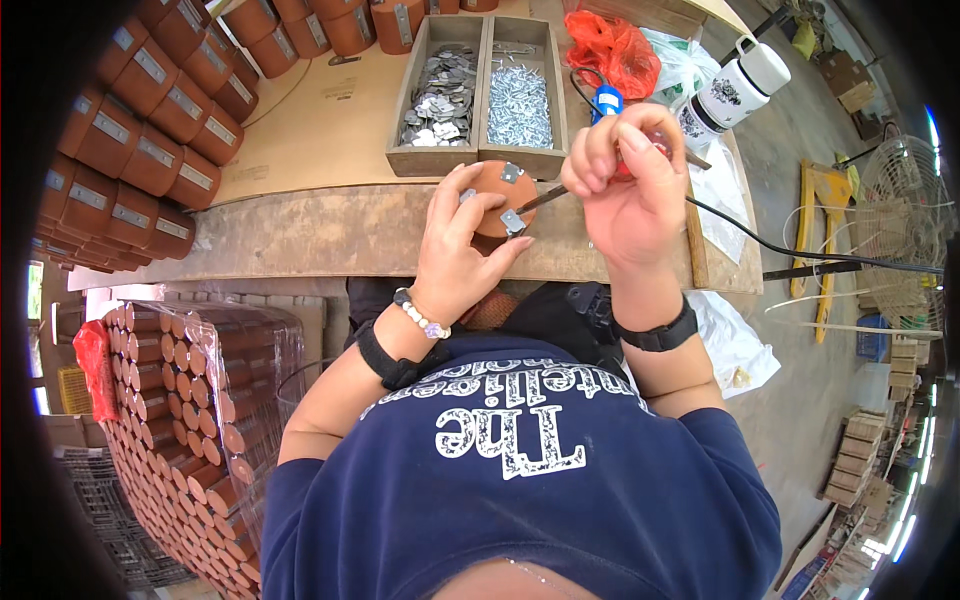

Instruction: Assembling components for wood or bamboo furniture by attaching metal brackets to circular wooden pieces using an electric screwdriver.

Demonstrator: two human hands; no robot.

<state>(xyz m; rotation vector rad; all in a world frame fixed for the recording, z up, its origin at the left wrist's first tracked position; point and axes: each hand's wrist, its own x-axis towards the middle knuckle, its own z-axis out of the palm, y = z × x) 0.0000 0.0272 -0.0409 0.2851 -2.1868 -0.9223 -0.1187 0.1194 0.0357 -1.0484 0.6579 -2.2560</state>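
My left hand (460, 235) is closed around a reddish-brown round pot-like piece (488, 197) at the table's front edge. Small grey metal clips (512, 222) sit on the face turned up to me. In my right hand (632, 180), the curled fingers hold a thin dark-shafted tool (548, 199) with a bit of red showing at the grip. Its shaft slants down to the left, its tip at or close to the lower clip; whether they touch I cannot tell. The palm and fingers hide most of the grip.
Two joined wooden boxes hold flat metal pieces (440, 95) and small screws or nails (519, 108). Brown cylinders (150, 150) are stacked at left. A red bag (612, 50), a blue object (606, 101) and a white bottle (735, 88) stand at right. A black cable (800, 250) runs toward a fan (895, 230).
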